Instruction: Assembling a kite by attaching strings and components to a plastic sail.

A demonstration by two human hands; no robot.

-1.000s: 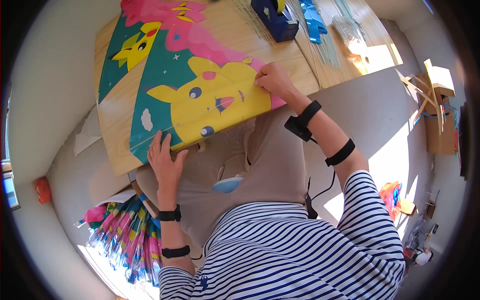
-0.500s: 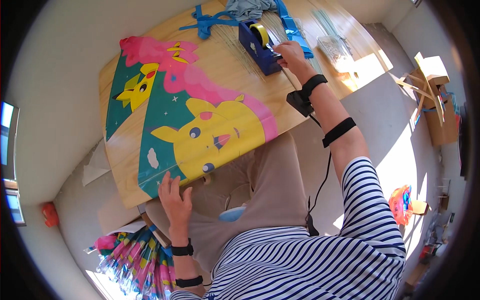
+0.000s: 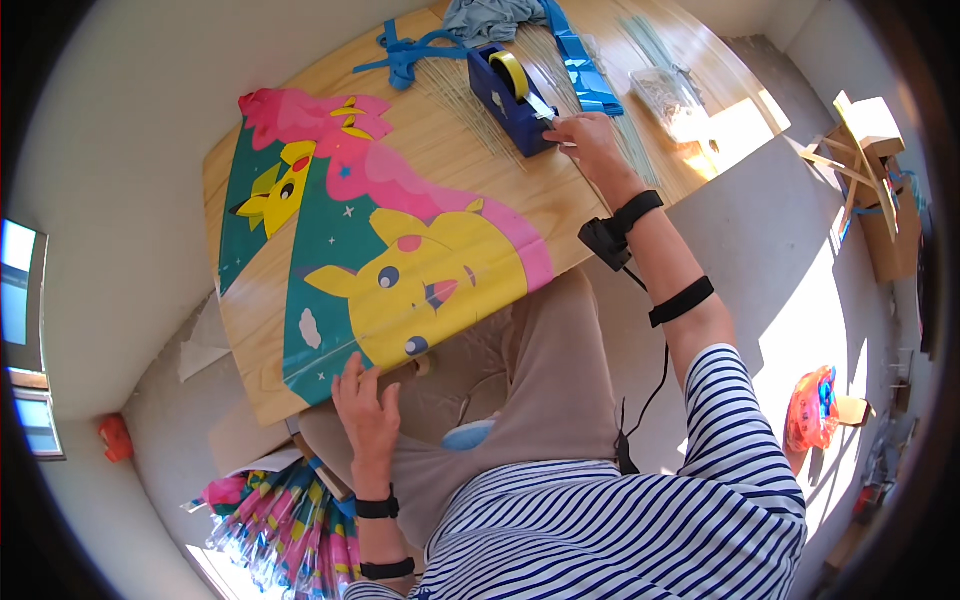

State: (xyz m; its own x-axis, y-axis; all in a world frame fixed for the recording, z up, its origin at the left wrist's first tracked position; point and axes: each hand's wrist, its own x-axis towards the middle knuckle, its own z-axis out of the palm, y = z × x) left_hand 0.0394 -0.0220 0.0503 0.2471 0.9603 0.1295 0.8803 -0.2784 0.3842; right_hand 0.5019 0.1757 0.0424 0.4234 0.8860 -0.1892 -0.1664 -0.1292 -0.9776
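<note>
My right hand [image 3: 592, 148] is at the front end of a dark blue tape dispenser [image 3: 515, 110], its fingers pinched on the end of the tape. A short, shiny stretch of that tape [image 3: 540, 106] runs back toward the yellow-edged roll [image 3: 508, 72]. Along the table's near edge lies a printed plastic sheet [image 3: 440, 270], green and pink with a large yellow cartoon animal face. My left hand [image 3: 366, 412] has its fingers apart, with the fingertips at the sheet's lower left edge.
Beside the dispenser are thin clear rods [image 3: 458, 97], blue ribbon [image 3: 402, 60], folded blue strips [image 3: 585, 75] and a clear box [image 3: 668, 98]. Folded printed plastic pieces [image 3: 290, 520] are gathered low on the left. Cardboard boxes [image 3: 888, 215] stand at the right wall.
My right hand has drawn slightly toward me at the dispenser, and more tape shows between roll and fingers. My left hand stays by the sheet's edge; the whole view has shifted a little.
</note>
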